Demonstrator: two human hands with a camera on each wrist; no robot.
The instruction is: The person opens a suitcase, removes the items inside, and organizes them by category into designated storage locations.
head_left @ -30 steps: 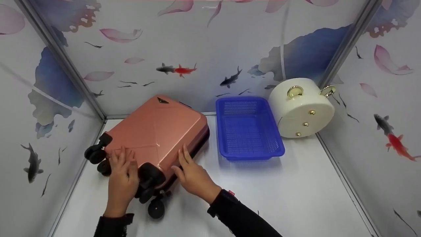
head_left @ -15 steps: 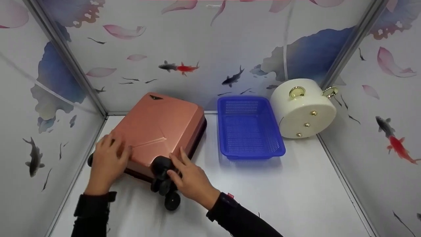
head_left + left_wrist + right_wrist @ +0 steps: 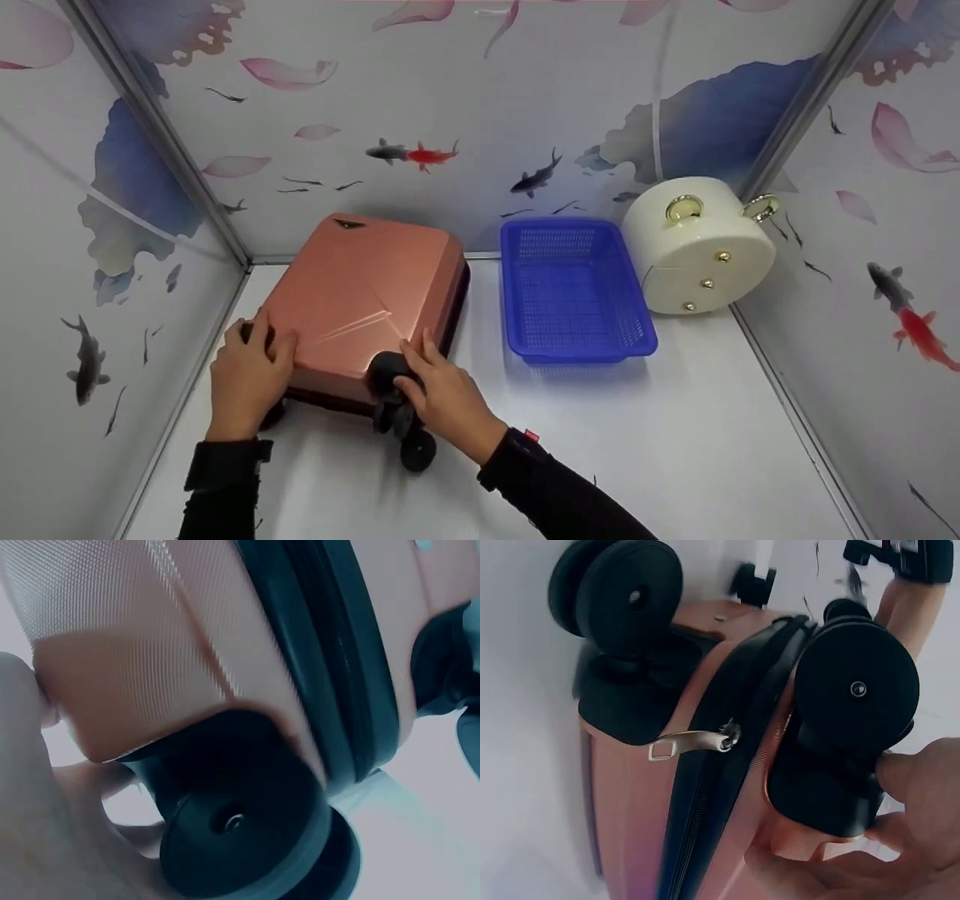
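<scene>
- White bench (image 3: 637,450): walls along left, back and right edges; near edge out of frame.
- Rose-coloured, hard-shelled rectangular suitcase (image 3: 360,289): broad side up, towards the back left corner, its wheeled end angled to the near edge. Whether that end is raised: cannot tell.
- Blue perforated plastic basket (image 3: 581,352): near the back edge, apart from the suitcase.
- White drum-shaped case with gold studs (image 3: 682,251): near the back right corner; contact with the basket unclear.
- Left hand (image 3: 250,375): clamped round the suitcase's left wheeled corner; some fingertips hidden behind it in the left wrist view.
- Right hand (image 3: 450,397): grips the opposite wheeled corner, thumb by the wheel housing.
- Handling (judgement): grip shell and fixed housings, not the round black wheels (image 3: 418,451), which may swivel; load both corners evenly; keep clear of the basket.
- Silvery metal zip pull (image 3: 697,742): visible in the right wrist view only; left-corner wheels largely covered from above.
</scene>
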